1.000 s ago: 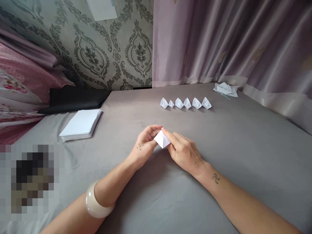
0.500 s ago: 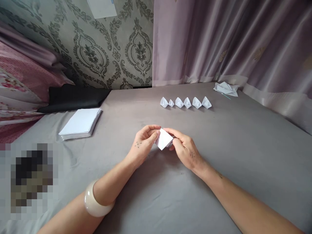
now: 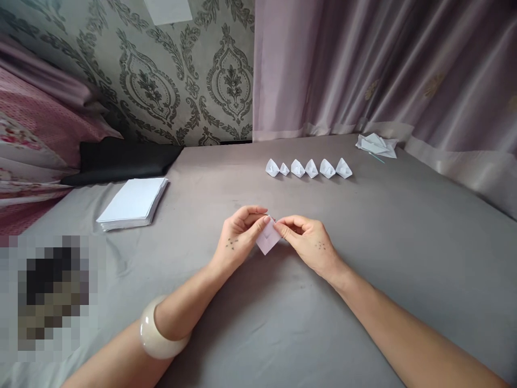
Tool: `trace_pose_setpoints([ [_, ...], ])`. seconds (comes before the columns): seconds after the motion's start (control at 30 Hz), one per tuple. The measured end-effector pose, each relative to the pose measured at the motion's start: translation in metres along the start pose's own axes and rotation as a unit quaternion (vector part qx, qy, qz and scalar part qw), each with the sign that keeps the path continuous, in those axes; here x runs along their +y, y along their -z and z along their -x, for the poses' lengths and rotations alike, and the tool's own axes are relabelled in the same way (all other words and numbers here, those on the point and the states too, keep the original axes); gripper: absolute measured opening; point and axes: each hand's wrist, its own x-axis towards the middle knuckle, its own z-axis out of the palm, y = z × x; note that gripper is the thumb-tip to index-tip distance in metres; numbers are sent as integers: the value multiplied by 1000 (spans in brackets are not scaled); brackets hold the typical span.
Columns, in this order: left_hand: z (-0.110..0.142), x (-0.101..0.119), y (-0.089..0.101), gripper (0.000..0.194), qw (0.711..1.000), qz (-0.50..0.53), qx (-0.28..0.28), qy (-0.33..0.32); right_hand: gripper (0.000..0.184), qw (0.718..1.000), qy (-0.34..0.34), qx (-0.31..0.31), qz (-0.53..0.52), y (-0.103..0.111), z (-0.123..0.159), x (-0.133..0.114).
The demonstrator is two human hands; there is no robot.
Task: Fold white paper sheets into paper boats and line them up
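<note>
A small folded piece of white paper (image 3: 266, 241), diamond-shaped with one corner pointing toward me, is held between my two hands above the grey cloth. My left hand (image 3: 240, 234) pinches its upper left edge, thumb on top and fingers behind. From the other side, my right hand (image 3: 310, 238) grips the upper right edge between thumb and fingers. The fingers hide the far corner of the paper. Beyond my hands, several small white paper boats (image 3: 298, 168) stand in a row.
A stack of white paper (image 3: 131, 202) lies at the left, with a black cloth (image 3: 125, 160) behind it. Crumpled white paper (image 3: 376, 145) and a thin greenish stick (image 3: 376, 158) lie at the far right. Curtains (image 3: 323, 70) and a patterned wall (image 3: 189, 75) border the grey surface (image 3: 424, 258).
My right hand has turned and shifted its grip up to the paper's upper right edge. The folded paper has tilted, and its face now looks shaded.
</note>
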Motion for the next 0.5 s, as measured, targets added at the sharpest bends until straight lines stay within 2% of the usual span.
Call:
trace_pose_setpoints([
  [0.1, -2, 3, 0, 31, 998, 39, 18, 34, 24, 1000, -4, -16, 5, 1, 1, -4],
  [0.2, -2, 2, -1, 31, 997, 55, 39, 34, 26, 998, -31, -45, -8, -1, 4, -6],
  [0.3, 0, 2, -3, 31, 998, 52, 37, 23, 28, 996, -57, -67, -29, -1, 4, -5],
  [0.4, 0, 2, -4, 31, 999, 41, 32, 14, 29, 990, -98, -81, -53, 3, 2, -5],
  [0.5, -4, 3, -1, 32, 998, 28, 36, 42, 29, 980, -152, -92, -87, 9, -1, -6],
])
